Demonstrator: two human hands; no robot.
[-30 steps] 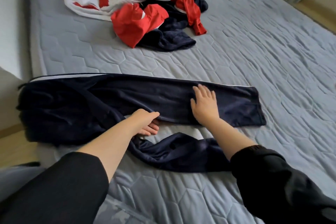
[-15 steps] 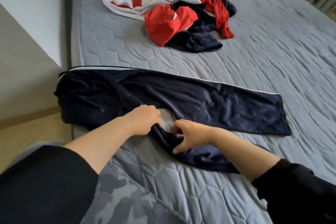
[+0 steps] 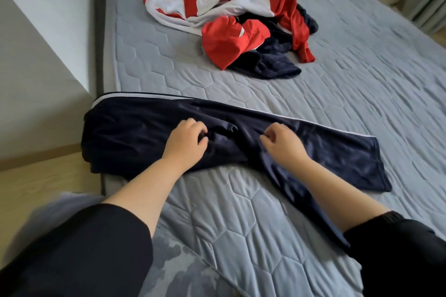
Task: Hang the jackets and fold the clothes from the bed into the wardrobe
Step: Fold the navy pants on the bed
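Note:
Navy track trousers (image 3: pixel 135 132) with a white side stripe lie lengthwise across the near part of the grey quilted bed (image 3: pixel 362 84), one leg folded over the other. Both my hands sit on the middle of them. My left hand (image 3: pixel 187 141) has curled fingers pinching the fabric near the crotch. About a hand's width to its right, my right hand (image 3: pixel 281 143) also pinches the cloth with curled fingers, and the fabric bunches between the two. A heap of red, white and navy clothes (image 3: pixel 239 31) lies farther up the bed.
The trousers' waist end hangs slightly over the bed's left edge, beside a white wall (image 3: pixel 48 55) and a strip of wooden floor (image 3: pixel 43 176). Curtains (image 3: pixel 424 2) stand at the far right. A grey camouflage-patterned cloth (image 3: pixel 173 267) lies near me.
The loose near leg of the trousers has been lifted and laid over the far leg. Both hands moved up onto the middle of the trousers, and my view swung left.

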